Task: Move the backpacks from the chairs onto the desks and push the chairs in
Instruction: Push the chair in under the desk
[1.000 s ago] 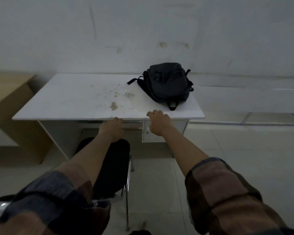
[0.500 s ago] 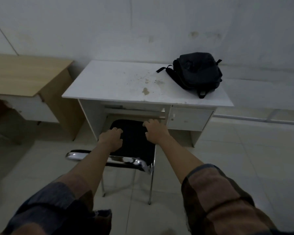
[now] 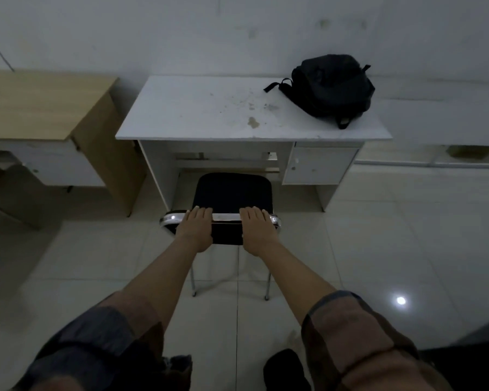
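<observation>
A black backpack (image 3: 333,86) lies on the right rear part of the white desk (image 3: 181,114). A black chair (image 3: 233,190) with a chrome frame stands in front of the desk's knee gap, its seat front just under the desk edge. My left hand (image 3: 195,230) and my right hand (image 3: 259,230) lie flat on the top of the chair's backrest, fingers straight over the chrome rail, one near each end. The chair seat is bare.
A wooden desk (image 3: 40,100) stands to the left, close beside the white desk. The white desk has a drawer unit (image 3: 319,165) on its right side. Pale tiled floor (image 3: 378,249) spreads around the chair. A dark object (image 3: 285,368) sits at the bottom edge.
My hands have come back from the desk's front edge, over the seat, onto the chair's backrest. The view has pulled back from the desk, and the chair now shows in full.
</observation>
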